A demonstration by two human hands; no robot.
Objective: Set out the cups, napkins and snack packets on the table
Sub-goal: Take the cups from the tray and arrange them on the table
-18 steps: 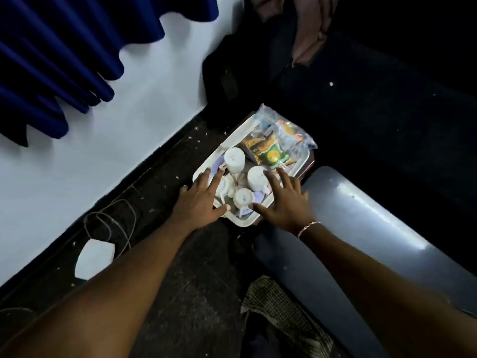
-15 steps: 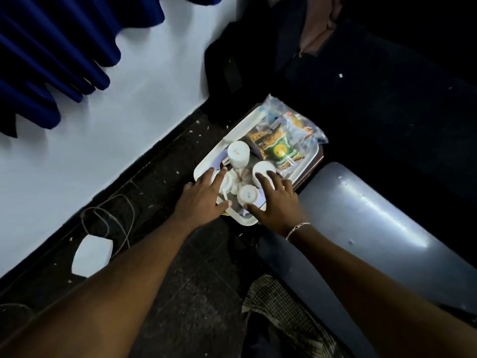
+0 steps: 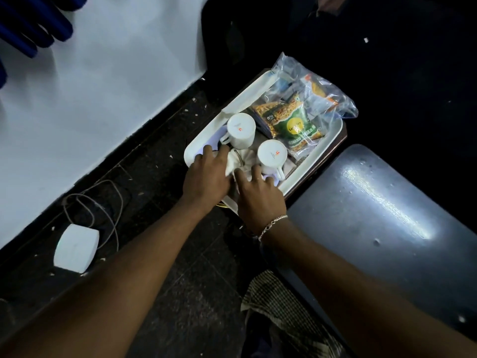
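Observation:
A white tray point(image 3: 206, 140) rests on a low dark stand by the wall. Two white cups stand upside down in it, one at the back left point(image 3: 241, 129) and one to its right point(image 3: 272, 154). A clear bag of snack packets point(image 3: 296, 120) fills the tray's far end. A white napkin point(image 3: 236, 161) with a ring lies between the cups and my hands. My left hand point(image 3: 206, 174) lies on the tray's near left edge, thumb and fingers closed on the napkin. My right hand point(image 3: 258, 192) is spread flat over the tray's near end and hides what lies under it.
A grey rounded seat surface point(image 3: 382, 215) lies right of the tray. On the dark floor at the left sit a white adapter point(image 3: 76, 248) and its looped cable point(image 3: 93, 202). A checked cloth point(image 3: 284, 306) lies below my right arm. A white wall point(image 3: 103, 86) runs along the left.
Both hands have drawn together at the tray's near end. My right hand left the right cup and now covers the spot where a third cup stood. My left hand has closed on the napkin.

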